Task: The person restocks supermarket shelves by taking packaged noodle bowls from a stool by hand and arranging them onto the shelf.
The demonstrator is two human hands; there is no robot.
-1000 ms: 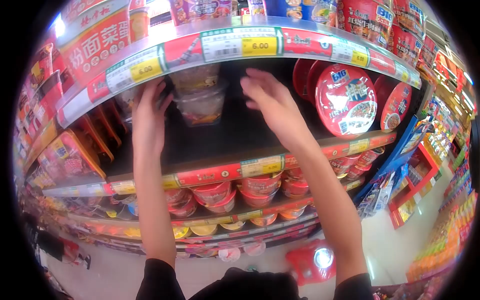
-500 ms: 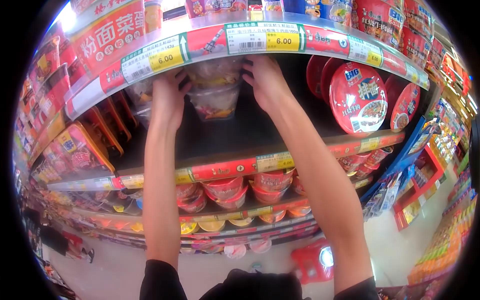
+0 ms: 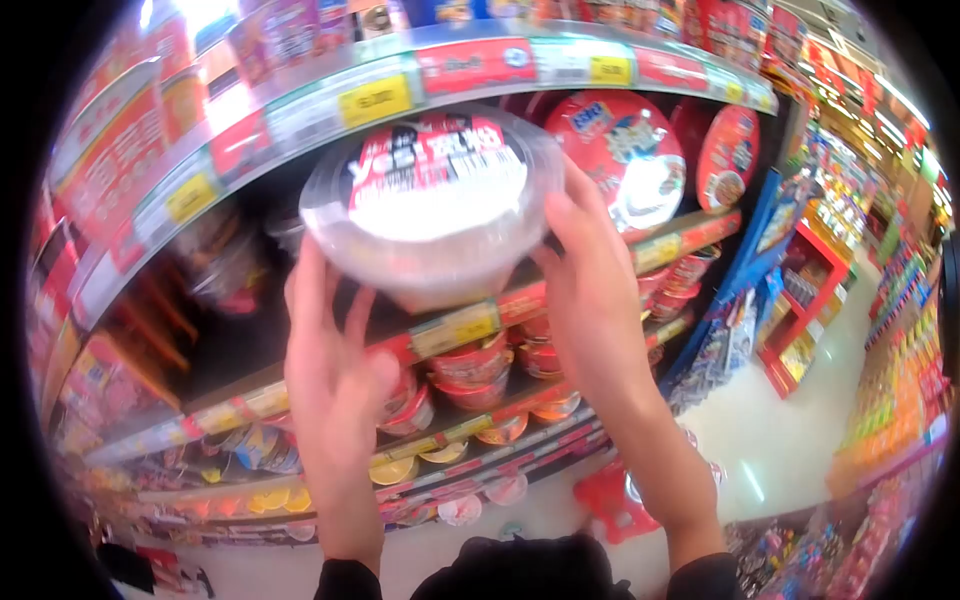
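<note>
Plastic bowl [image 3: 440,260]: centre of the frame, raised in front of the shelf, its labelled lid [image 3: 440,185] tilted toward the viewer.
Right hand [image 3: 592,265]: at the bowl's right side, thumb in front and fingers curled behind, seemingly pinching the rim.
Left hand [image 3: 338,365]: fingers spread and raised at the bowl's lower left, thumb apart from it; blur hides how firmly they touch.
Tipping: the bowl could roll leftward if the right hand bears most of the weight.
Slipping: smooth plastic might slide off the loosely set left fingers.
Knocking: a swing rightward could bump the red tub [image 3: 625,140], upper right of centre; a lift could catch the price strip [image 3: 470,68] above.
</note>
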